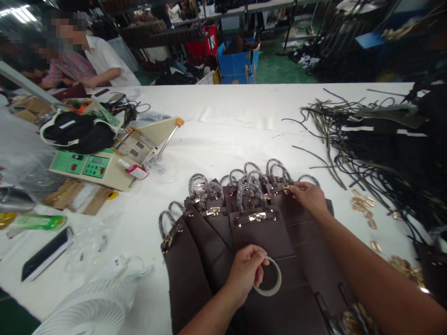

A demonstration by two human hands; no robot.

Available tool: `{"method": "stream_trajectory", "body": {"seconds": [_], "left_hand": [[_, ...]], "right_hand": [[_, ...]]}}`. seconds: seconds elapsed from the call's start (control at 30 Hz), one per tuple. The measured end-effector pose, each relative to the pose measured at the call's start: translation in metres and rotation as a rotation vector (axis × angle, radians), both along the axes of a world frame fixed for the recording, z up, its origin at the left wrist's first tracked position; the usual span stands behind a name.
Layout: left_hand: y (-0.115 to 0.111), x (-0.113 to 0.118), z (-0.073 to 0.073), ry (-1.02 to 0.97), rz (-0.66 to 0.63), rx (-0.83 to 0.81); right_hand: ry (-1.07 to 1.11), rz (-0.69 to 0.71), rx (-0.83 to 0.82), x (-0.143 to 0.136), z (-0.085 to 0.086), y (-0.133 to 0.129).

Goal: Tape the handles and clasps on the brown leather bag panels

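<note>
On the white-topped desk [226, 135], a fanned, overlapping group of flat, dark brown, leather-like handbags [261, 239] is laid between five and six o'clock from the centre of the view, close in front of the person. Their arched handles [240, 197], wrapped in clear plastic film, are mostly pointed toward twelve; by this staggered layout, the fronts seem to be kept exposed and within easy reach. The left hand [244, 270], near half past five, is closed in a grip on a thin, pale ring-shaped roll of tape [279, 283], pinched at its edge between thumb and fingers and held above the bags, presumably so that it is kept ready. The right hand [310, 197] is reached out between three and four o'clock, its fingertips brought to the small gold-coloured metal clasp [287, 188] of a bag at the far side of the group; whether the clasp is gripped or merely touched cannot be told. Loose gold-coloured metal fittings [363, 204] are scattered just past three, beside a tangled heap of thin black and olive cords [335, 153]. At nine, a beige machine with green control panels [129, 153] is set apart from the bags, and a white round fan [98, 311] is placed between seven and eight, where the working area is left unobstructed by it.
</note>
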State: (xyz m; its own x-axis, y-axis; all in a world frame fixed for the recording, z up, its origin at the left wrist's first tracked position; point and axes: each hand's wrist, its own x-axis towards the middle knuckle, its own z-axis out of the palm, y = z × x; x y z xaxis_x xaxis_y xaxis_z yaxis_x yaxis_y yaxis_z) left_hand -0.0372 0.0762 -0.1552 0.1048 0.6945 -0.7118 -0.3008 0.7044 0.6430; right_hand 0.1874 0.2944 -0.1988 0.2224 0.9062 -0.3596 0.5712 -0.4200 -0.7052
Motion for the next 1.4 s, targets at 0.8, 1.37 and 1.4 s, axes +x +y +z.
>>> {"method": "stream_trajectory", "body": {"seconds": [0.8,1.37,1.4], "left_hand": [[-0.010,-0.021,0.027,0.342,0.050,0.227],[0.019,-0.028,0.025,0.249,-0.004,0.292],[0.019,-0.028,0.026,0.253,0.001,0.288]], "right_hand": [[-0.377,-0.040,0.158,0.007,0.014,-0.030],[-0.569,-0.228,-0.023,0.127,0.018,-0.047],[-0.527,-0.210,-0.030,0.128,0.014,-0.048]]}}
